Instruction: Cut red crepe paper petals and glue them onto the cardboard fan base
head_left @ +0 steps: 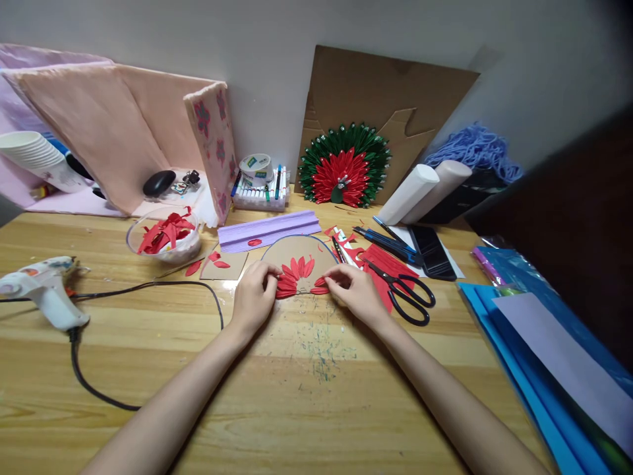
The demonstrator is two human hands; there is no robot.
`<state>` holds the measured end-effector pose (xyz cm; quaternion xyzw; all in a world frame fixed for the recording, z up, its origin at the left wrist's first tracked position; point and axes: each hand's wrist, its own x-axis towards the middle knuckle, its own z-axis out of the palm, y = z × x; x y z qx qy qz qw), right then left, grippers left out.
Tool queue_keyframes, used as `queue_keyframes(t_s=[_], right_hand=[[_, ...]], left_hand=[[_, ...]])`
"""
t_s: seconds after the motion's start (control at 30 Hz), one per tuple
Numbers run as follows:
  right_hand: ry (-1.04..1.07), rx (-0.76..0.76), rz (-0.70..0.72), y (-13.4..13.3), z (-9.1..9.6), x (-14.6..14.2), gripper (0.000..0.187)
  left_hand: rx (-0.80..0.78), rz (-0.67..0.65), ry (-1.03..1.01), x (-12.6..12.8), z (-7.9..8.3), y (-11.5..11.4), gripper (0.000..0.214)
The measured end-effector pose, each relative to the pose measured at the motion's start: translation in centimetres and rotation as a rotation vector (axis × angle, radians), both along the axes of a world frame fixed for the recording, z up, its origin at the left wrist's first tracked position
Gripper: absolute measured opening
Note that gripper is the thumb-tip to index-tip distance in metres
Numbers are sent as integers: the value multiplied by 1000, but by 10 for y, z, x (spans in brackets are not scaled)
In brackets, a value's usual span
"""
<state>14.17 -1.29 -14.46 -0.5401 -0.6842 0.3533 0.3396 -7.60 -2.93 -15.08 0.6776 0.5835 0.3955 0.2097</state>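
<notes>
A cardboard semicircle (299,250) lies flat on the wooden table (306,396), with red paper petals (295,272) fanned along its near edge. My left hand (254,297) rests at the left end of the fan, fingers curled and pinching the petals there. My right hand (357,292) sits at the right end, fingertips pressed onto a red petal. Both hands touch the cardboard piece.
A glue gun (44,290) and its cord lie left. A clear bowl of red petals (165,234), a purple strip (270,229), black scissors (405,290), red paper, pens and a phone (432,251) surround the work. Blue sheets (534,356) lie right; a finished fan (345,166) leans behind.
</notes>
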Motion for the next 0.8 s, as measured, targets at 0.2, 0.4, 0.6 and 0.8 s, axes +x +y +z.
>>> queue_keyframes(t_s=[0.2, 0.4, 0.6, 0.8], right_hand=[[-62, 31, 19, -5, -7, 1, 6], [43, -49, 33, -5, -5, 2, 9], [18, -51, 61, -3, -8, 3, 6], [-63, 31, 94, -2, -10, 3, 4]], left_hand=[[-20, 23, -12, -1, 0, 1, 19], [-19, 29, -27, -2, -2, 2, 19], [-17, 31, -31, -2, -3, 2, 19], [32, -1, 43, -2, 1, 1, 18]])
